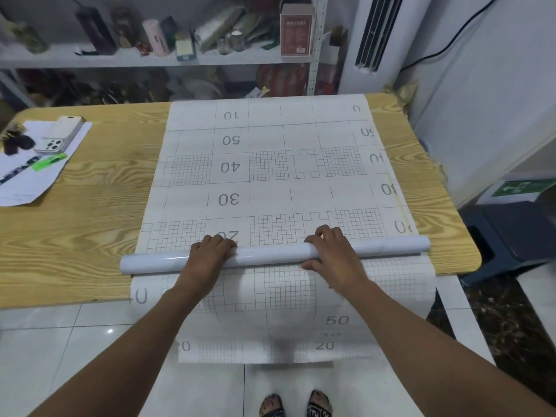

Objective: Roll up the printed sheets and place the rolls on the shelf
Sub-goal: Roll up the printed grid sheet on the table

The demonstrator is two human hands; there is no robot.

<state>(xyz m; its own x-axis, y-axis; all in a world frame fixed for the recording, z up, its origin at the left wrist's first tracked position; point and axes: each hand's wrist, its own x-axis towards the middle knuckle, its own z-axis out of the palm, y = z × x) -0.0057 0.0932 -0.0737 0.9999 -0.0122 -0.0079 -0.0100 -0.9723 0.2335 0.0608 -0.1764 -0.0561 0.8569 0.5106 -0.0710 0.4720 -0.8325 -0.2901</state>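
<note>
A long printed sheet (pixel 270 164) with grid squares and numbers lies flat along the wooden table (pixel 99 212), and its near part hangs over the front edge toward the floor. Across it near the table's front edge lies a glossy white roll (pixel 270 254) of the same sheet. My left hand (pixel 210 254) is curled over the roll left of its middle. My right hand (pixel 334 254) grips it right of the middle, thumb on the near side. The shelf (pixel 156 58) stands behind the table, crowded with items.
Two phones (pixel 60 133), loose papers (pixel 27 182), a green marker (pixel 49 161) and dark keys sit on the table's left. A white air conditioner (pixel 370 40) stands at the back right, a dark stool (pixel 511 236) to the right. My sandalled feet (pixel 296 404) are on the tiled floor.
</note>
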